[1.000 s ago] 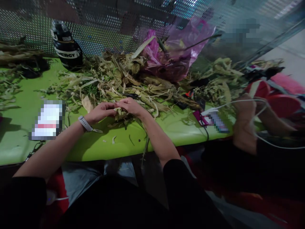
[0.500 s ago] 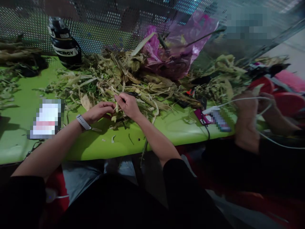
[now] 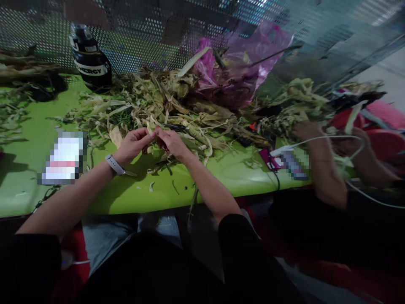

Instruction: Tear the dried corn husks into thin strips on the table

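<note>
My left hand (image 3: 134, 145), with a white watch band (image 3: 115, 164) at its wrist, pinches a pale yellow-green strip of wilted plant (image 3: 151, 126). The fingers of my right hand (image 3: 173, 143) are closed on the same strip, and the fingertips of both hands meet around it. Part of the strip is hidden behind the fingers. Just beyond my hands spreads a heap of wilted, yellowish leaves and stalks (image 3: 142, 107). A dark, slim tool (image 3: 175, 126) lies on the heap behind my right hand.
A black bottle (image 3: 92, 63) and a pink plastic bag (image 3: 240, 71) stand at the back of the green table (image 3: 120, 200). A phone (image 3: 63, 158) lies at left, another phone (image 3: 294, 164) with a white cable at right. Another person's hands (image 3: 305, 131) work among leaves there.
My hands have come together, fingertip to fingertip, with the left moving right and slightly up. The other person's near hand has shifted left toward the leaves.
</note>
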A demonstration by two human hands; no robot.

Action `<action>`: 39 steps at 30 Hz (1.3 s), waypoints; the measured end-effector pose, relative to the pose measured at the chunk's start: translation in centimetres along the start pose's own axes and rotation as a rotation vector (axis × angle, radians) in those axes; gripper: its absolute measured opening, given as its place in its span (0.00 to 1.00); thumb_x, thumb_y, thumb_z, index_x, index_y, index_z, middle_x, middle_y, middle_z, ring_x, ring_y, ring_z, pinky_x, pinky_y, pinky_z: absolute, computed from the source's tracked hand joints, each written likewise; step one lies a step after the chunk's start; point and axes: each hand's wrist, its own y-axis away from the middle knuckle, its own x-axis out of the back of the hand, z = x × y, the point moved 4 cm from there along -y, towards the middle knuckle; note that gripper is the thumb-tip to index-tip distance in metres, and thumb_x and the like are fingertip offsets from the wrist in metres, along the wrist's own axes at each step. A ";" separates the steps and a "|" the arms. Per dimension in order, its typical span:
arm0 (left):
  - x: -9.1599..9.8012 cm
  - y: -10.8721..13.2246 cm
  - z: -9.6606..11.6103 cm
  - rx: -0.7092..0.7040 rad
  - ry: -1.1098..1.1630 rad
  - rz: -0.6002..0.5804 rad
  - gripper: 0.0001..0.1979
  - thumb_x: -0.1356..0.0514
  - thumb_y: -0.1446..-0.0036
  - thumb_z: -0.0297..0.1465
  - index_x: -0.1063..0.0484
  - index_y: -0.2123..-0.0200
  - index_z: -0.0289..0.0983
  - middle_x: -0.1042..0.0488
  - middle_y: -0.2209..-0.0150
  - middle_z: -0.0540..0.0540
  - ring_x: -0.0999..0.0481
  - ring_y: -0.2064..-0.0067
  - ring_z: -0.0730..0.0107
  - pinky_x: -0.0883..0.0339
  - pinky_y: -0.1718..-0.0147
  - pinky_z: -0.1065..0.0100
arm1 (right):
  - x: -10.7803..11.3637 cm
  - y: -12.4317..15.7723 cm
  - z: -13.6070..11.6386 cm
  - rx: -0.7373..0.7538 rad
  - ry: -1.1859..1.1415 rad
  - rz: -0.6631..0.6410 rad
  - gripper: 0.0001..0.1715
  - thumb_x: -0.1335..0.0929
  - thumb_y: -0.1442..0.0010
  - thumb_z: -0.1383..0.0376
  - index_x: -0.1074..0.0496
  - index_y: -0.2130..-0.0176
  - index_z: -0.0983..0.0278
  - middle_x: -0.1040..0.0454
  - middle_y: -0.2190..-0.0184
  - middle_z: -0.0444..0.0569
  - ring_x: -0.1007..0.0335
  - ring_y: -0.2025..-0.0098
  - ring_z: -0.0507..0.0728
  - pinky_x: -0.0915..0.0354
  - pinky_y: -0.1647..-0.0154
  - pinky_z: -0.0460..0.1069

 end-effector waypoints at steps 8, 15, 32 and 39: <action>0.4 0.0 0.3 -0.031 0.022 0.021 0.17 0.34 0.46 0.43 0.34 0.65 0.38 0.38 0.81 0.58 0.43 0.84 0.83 0.50 0.86 0.77 | -0.9 0.2 0.5 -0.019 -0.088 -0.021 0.20 0.36 0.36 0.51 0.38 0.72 0.62 0.42 0.81 0.39 0.51 0.80 0.47 0.53 0.80 0.45; 0.1 0.0 -0.5 0.013 0.072 -0.010 0.18 0.33 0.46 0.43 0.36 0.69 0.39 0.41 0.84 0.59 0.44 0.85 0.83 0.50 0.87 0.77 | -0.6 0.2 -0.2 0.069 -0.075 -0.048 0.18 0.36 0.38 0.56 0.43 0.75 0.62 0.46 0.81 0.37 0.54 0.79 0.47 0.53 0.78 0.45; 0.0 0.2 0.7 0.118 0.283 -0.249 0.17 0.29 0.51 0.38 0.32 0.67 0.37 0.37 0.82 0.58 0.41 0.86 0.84 0.45 0.85 0.76 | 0.0 1.4 -1.5 0.282 0.222 0.357 0.24 0.41 0.36 0.46 0.45 0.72 0.60 0.46 0.77 0.39 0.49 0.73 0.50 0.45 0.68 0.47; -0.6 0.5 0.0 0.244 0.204 -0.311 0.18 0.29 0.51 0.41 0.26 0.64 0.34 0.30 0.81 0.54 0.30 0.81 0.77 0.34 0.80 0.74 | 0.4 1.6 -2.2 0.401 0.304 0.352 0.22 0.42 0.34 0.46 0.40 0.70 0.60 0.37 0.74 0.42 0.40 0.70 0.51 0.40 0.61 0.49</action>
